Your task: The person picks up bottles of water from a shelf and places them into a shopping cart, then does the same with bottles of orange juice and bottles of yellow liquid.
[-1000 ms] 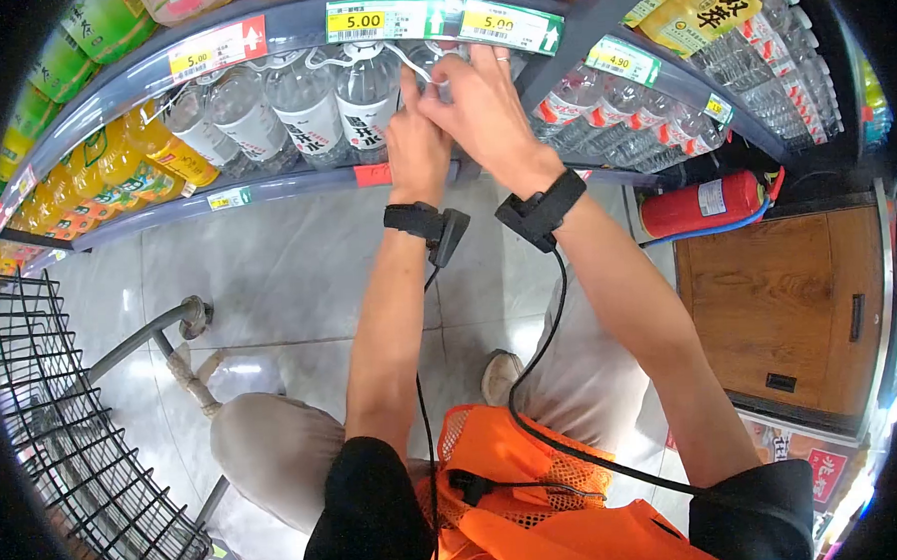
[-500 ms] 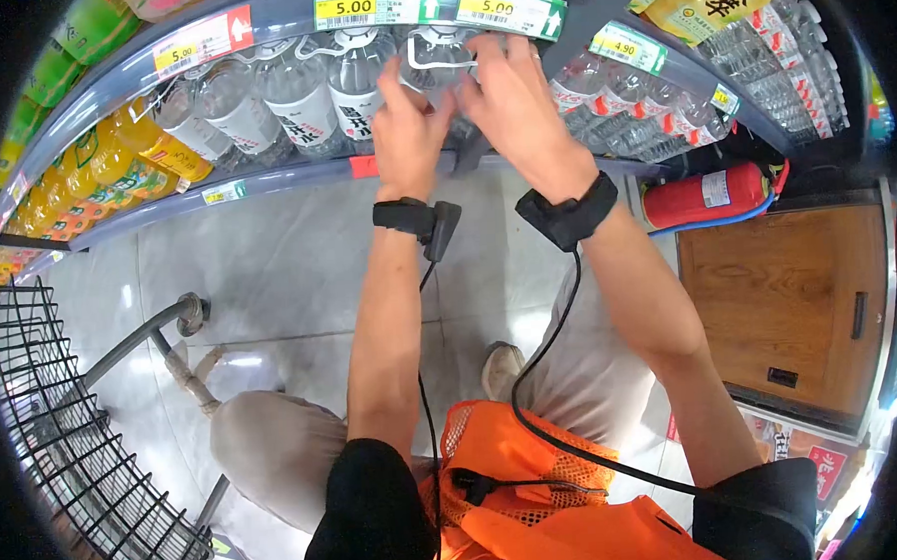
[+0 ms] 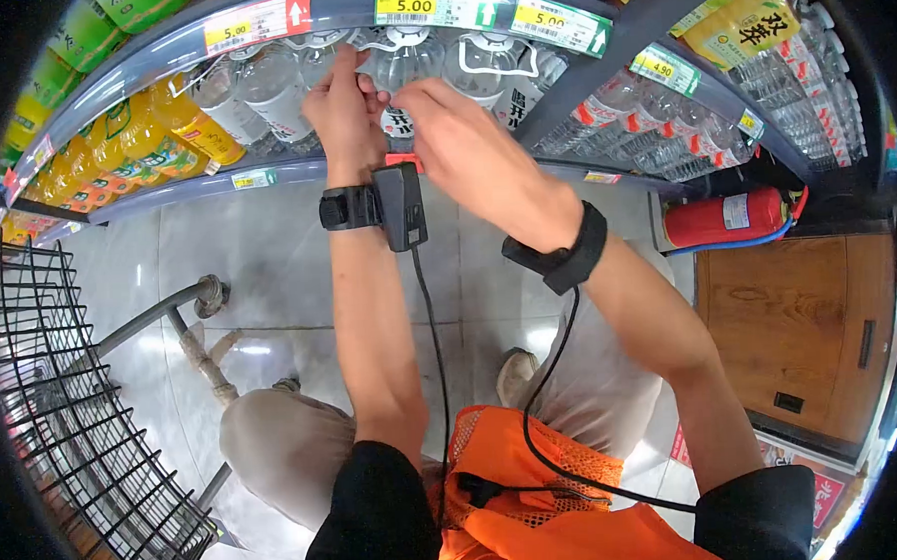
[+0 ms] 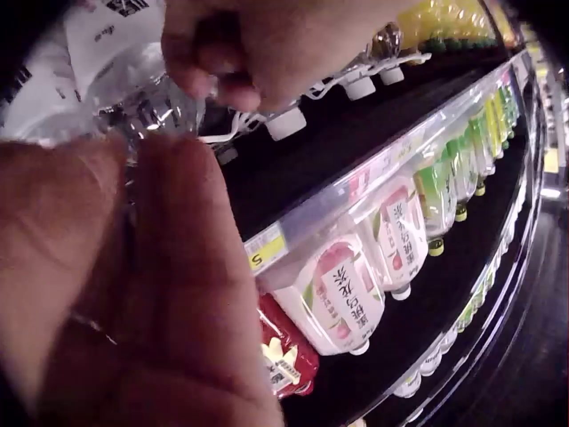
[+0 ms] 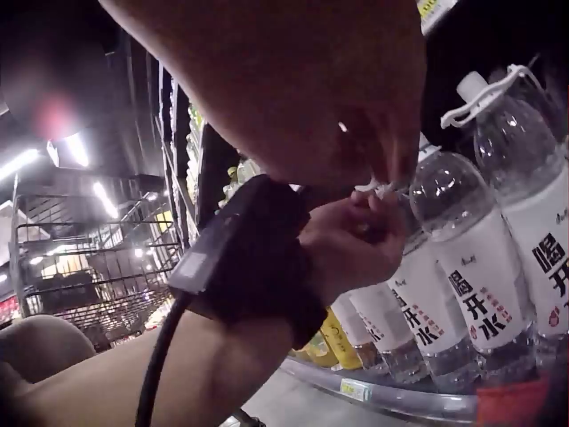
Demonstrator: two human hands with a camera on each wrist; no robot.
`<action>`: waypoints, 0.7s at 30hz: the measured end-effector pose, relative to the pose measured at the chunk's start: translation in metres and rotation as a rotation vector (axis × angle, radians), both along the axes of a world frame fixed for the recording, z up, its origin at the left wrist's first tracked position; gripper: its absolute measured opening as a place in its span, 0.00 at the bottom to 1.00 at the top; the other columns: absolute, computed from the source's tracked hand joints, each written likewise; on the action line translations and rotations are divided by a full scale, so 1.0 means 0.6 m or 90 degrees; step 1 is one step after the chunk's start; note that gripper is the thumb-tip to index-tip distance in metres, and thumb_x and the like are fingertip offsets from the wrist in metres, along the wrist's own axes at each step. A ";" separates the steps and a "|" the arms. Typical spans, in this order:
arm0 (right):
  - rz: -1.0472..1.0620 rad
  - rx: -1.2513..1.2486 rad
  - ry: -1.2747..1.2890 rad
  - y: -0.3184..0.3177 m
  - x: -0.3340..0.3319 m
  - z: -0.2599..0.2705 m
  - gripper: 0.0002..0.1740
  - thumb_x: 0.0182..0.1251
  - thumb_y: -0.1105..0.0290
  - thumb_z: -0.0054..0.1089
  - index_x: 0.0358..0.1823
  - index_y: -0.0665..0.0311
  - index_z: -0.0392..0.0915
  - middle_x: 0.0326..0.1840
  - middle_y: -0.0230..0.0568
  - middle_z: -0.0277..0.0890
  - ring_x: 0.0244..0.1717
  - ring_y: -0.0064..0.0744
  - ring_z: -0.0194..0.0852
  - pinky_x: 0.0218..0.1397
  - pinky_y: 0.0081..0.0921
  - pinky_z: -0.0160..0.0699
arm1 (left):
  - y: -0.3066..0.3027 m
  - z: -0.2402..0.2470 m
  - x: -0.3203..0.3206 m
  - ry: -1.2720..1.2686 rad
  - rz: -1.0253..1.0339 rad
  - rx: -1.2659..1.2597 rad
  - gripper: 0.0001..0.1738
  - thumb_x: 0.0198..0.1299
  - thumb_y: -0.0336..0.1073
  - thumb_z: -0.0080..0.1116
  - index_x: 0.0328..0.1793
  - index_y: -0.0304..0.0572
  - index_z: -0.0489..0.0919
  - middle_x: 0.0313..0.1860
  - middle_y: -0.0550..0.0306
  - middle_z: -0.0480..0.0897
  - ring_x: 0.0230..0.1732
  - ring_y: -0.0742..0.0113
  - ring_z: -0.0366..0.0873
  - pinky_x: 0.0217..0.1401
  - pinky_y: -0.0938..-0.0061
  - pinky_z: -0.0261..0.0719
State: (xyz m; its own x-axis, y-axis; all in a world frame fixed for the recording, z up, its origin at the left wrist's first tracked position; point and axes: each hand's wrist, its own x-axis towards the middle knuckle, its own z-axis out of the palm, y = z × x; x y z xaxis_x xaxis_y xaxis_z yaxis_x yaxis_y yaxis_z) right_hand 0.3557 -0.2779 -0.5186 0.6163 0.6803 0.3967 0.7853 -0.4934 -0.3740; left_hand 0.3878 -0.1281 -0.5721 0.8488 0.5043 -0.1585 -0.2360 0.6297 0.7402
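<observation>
Large clear water bottles (image 3: pixel 409 57) with white labels and white carry handles stand in a row on the shelf. In the head view my left hand (image 3: pixel 344 124) reaches up at these bottles, its index finger pointing toward the caps. My right hand (image 3: pixel 467 139) is close beside it, fingers bent toward the left fingertips, in front of a bottle's shoulder. To their right, a white handle (image 3: pixel 531 61) sticks out from a bottle neck. The right wrist view has the left hand (image 5: pixel 356 236) with curled fingers under the right hand; I cannot tell whether either pinches anything.
Orange drinks (image 3: pixel 123 149) stand left on the shelf, smaller water bottles (image 3: pixel 642 121) right. Price tags (image 3: pixel 437 5) line the shelf edge above the hands. A wire cart (image 3: pixel 63 397) is at lower left; a red fire extinguisher (image 3: pixel 726 218) lies at right. Cables hang from both wrists.
Both hands have left the rightmost big bottle and moved left along the row. That bottle's white handle, between the hands half a second ago, is now uncovered. The head view has shifted left.
</observation>
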 end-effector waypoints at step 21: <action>-0.035 -0.174 0.157 -0.032 0.030 -0.047 0.25 0.54 0.79 0.65 0.54 0.82 0.70 0.71 0.78 0.50 0.70 0.71 0.62 0.70 0.45 0.73 | -0.015 0.031 -0.016 0.081 -0.448 0.214 0.14 0.65 0.43 0.66 0.37 0.40 0.79 0.18 0.67 0.67 0.17 0.80 0.60 0.18 0.82 0.55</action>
State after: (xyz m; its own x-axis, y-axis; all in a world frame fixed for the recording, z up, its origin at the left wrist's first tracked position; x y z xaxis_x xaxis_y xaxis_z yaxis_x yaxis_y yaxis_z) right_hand 0.3739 -0.2972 -0.5469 0.7089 0.7042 0.0396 0.6579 -0.6400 -0.3970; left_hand 0.3782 -0.1369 -0.5534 0.9718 -0.1063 -0.2103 0.2342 0.3375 0.9117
